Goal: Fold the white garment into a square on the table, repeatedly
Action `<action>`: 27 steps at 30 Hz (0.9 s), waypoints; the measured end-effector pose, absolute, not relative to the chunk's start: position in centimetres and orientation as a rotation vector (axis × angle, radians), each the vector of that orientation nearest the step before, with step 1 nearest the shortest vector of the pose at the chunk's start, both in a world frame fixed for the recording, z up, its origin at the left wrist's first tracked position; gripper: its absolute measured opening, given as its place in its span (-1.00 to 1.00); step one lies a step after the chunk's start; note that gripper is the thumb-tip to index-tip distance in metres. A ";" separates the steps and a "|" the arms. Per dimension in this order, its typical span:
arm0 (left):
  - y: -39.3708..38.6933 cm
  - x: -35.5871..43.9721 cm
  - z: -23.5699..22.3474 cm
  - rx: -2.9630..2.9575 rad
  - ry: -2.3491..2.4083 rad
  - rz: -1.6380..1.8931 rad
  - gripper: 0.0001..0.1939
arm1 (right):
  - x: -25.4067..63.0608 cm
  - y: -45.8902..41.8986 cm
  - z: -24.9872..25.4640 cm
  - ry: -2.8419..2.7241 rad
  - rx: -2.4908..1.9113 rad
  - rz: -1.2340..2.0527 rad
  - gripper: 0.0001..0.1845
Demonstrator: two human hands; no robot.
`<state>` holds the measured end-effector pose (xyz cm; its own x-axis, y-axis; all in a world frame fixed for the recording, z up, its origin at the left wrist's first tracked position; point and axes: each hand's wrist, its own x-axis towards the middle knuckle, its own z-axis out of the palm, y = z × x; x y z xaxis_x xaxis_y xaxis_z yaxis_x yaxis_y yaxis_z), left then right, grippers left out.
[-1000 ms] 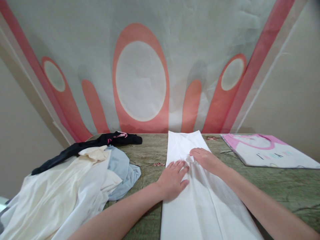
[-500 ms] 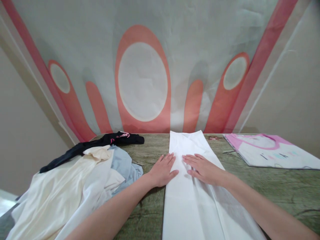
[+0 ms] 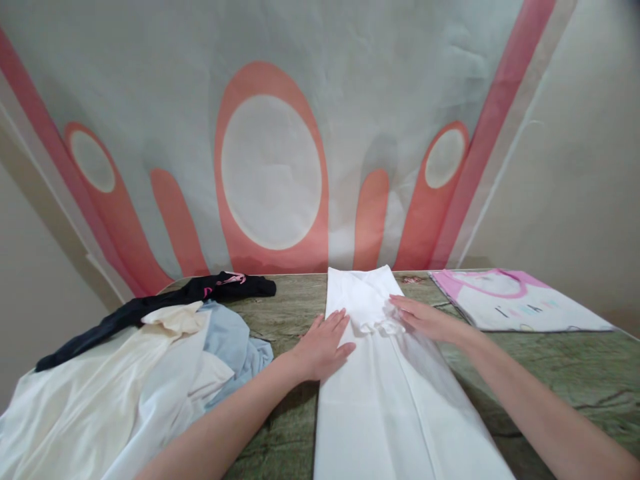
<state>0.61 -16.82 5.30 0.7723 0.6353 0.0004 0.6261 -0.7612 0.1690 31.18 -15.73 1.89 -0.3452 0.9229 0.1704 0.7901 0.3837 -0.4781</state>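
A white garment point(image 3: 370, 400), folded into a long narrow strip, runs from the table's far edge toward me; its kind I cannot make out. Gathered, ruffled fabric shows across its upper part. My left hand point(image 3: 323, 347) lies flat on the strip's left edge, fingers stretched out and thumb apart. On the right edge, beside the ruffle, rests my right hand point(image 3: 425, 321) with its fingers extended, touching the cloth. Neither hand grips the fabric.
To the left is a loose heap of cream cloth point(image 3: 95, 393), light blue cloth point(image 3: 233, 347) and a black garment point(image 3: 155, 303). A folded pink-and-white shirt point(image 3: 530, 300) lies at the right. Behind the wood-patterned table point(image 3: 545, 380) stands a printed backdrop point(image 3: 400, 87).
My right hand has shifted outward to the garment's right edge, uncovering the ruffled fabric. My left hand stays on the left edge. The view has moved slightly.
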 end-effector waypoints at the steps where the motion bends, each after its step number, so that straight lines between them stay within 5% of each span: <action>1: -16.7 1.3 5.5 2.813 0.972 0.108 -0.40 | 31.9 -15.2 1.2 -2.226 -1.504 0.383 -0.56; 10: -15.4 8.2 3.7 2.925 0.687 0.229 -0.44 | 33.2 -14.1 -2.1 -2.182 -1.650 0.104 -0.55; 27: -15.9 8.0 3.1 2.858 0.578 0.285 -0.48 | 32.3 -14.3 -1.4 -2.214 -1.654 0.058 -0.53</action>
<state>7.95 -15.88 3.06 0.9044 0.4008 0.1461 0.3600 -0.9008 0.2429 32.27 -14.29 -1.41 -0.2388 0.9325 0.2708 0.9171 0.3083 -0.2527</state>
